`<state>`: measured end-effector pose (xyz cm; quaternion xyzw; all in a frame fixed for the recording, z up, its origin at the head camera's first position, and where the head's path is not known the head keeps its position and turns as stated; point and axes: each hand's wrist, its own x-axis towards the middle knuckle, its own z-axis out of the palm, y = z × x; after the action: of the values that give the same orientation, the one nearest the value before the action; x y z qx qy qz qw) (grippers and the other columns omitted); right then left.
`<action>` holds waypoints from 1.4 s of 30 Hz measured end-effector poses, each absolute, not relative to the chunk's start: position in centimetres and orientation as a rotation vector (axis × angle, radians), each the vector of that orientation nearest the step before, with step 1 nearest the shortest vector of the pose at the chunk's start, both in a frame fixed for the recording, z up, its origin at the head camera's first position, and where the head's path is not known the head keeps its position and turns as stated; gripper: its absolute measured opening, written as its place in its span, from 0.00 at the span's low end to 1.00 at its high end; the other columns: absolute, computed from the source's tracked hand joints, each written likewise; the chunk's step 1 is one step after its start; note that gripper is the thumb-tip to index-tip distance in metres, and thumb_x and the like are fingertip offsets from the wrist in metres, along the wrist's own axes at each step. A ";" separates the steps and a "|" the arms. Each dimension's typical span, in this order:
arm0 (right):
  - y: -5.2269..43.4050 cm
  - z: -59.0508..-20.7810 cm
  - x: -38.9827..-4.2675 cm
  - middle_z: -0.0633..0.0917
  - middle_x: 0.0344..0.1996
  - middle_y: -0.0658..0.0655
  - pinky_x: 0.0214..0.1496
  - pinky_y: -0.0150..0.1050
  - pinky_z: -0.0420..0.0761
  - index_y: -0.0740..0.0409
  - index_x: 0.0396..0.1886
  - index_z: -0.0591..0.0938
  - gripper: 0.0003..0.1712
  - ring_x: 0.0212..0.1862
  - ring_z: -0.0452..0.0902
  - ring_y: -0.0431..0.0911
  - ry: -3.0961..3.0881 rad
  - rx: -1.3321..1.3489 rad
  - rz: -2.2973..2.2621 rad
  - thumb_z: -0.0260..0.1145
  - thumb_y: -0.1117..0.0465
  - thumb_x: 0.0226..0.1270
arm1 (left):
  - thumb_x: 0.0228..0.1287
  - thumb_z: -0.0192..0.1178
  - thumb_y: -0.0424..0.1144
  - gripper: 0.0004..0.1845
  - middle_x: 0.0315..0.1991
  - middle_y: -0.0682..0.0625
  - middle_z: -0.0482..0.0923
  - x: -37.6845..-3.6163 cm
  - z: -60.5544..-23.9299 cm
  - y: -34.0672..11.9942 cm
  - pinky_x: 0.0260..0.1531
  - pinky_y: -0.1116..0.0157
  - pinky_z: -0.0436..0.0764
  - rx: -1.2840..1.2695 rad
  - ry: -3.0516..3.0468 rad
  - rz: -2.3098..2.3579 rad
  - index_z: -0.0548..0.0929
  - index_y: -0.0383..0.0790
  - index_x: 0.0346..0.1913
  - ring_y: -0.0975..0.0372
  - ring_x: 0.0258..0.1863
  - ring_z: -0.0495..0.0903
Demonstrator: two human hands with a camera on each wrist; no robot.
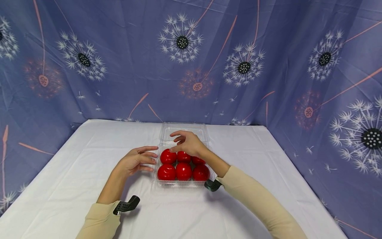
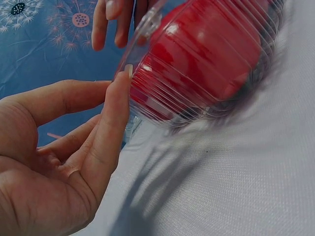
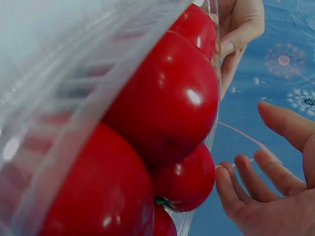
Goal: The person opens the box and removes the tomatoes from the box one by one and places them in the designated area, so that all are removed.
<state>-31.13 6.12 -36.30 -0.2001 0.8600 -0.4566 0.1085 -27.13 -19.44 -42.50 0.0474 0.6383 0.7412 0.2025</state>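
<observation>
A clear plastic clamshell box (image 1: 176, 184) holds several shiny red tomatoes (image 1: 184, 171) in two rows. Its lid (image 1: 198, 133) is folded back, away from me. My left hand (image 1: 134, 161) reaches the box's left side, fingers loosely extended, with fingertips right at the ribbed wall (image 2: 182, 93) in the left wrist view. Above the back row hovers my right hand (image 1: 188, 143), its fingers spread and relaxed, holding nothing. It partly covers the back-right tomato (image 1: 197, 161). The right wrist view shows a green stem (image 3: 165, 202) on one tomato.
The box stands on a table with a white cloth (image 1: 238, 205). Behind and at the sides hangs a blue curtain (image 1: 134, 66) with dandelion prints. Dark wrist cameras (image 1: 126, 205) sit at both beige sleeves (image 1: 256, 199).
</observation>
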 end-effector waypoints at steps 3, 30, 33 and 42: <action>5.8 -36.5 -31.1 0.85 0.58 0.62 0.62 0.50 0.82 0.47 0.63 0.82 0.35 0.59 0.81 0.57 2.520 -0.631 -1.326 0.79 0.60 0.53 | 0.62 0.61 0.24 0.37 0.48 0.46 0.81 -27.2 -42.6 -19.4 0.35 0.59 0.90 0.133 1.779 2.072 0.62 0.28 0.75 0.60 0.38 0.85; 4.1 -38.3 -31.1 0.85 0.56 0.58 0.61 0.51 0.82 0.49 0.61 0.83 0.33 0.58 0.81 0.54 2.647 -0.838 -0.967 0.78 0.64 0.51 | 0.62 0.61 0.25 0.36 0.48 0.46 0.81 -27.1 -42.5 -19.4 0.36 0.59 0.90 0.116 1.787 2.067 0.64 0.30 0.74 0.60 0.38 0.85; 4.0 -38.3 -31.0 0.85 0.57 0.59 0.61 0.51 0.82 0.49 0.61 0.83 0.33 0.58 0.81 0.54 2.647 -0.827 -0.944 0.78 0.65 0.51 | 0.62 0.61 0.25 0.36 0.48 0.46 0.81 -27.1 -42.5 -19.4 0.36 0.59 0.90 0.109 1.783 2.068 0.64 0.29 0.74 0.60 0.38 0.85; 3.6 -38.2 -30.9 0.84 0.59 0.56 0.61 0.49 0.82 0.46 0.61 0.83 0.35 0.59 0.78 0.52 2.657 -0.798 -0.851 0.77 0.67 0.49 | 0.62 0.61 0.24 0.36 0.48 0.45 0.81 -27.1 -42.4 -19.4 0.36 0.59 0.90 0.116 1.785 2.072 0.64 0.29 0.74 0.61 0.37 0.85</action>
<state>-30.85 3.60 -38.16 -0.2731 0.9090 -0.2913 0.1196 -27.07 -19.45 -42.39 0.0416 0.6389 0.7415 0.2008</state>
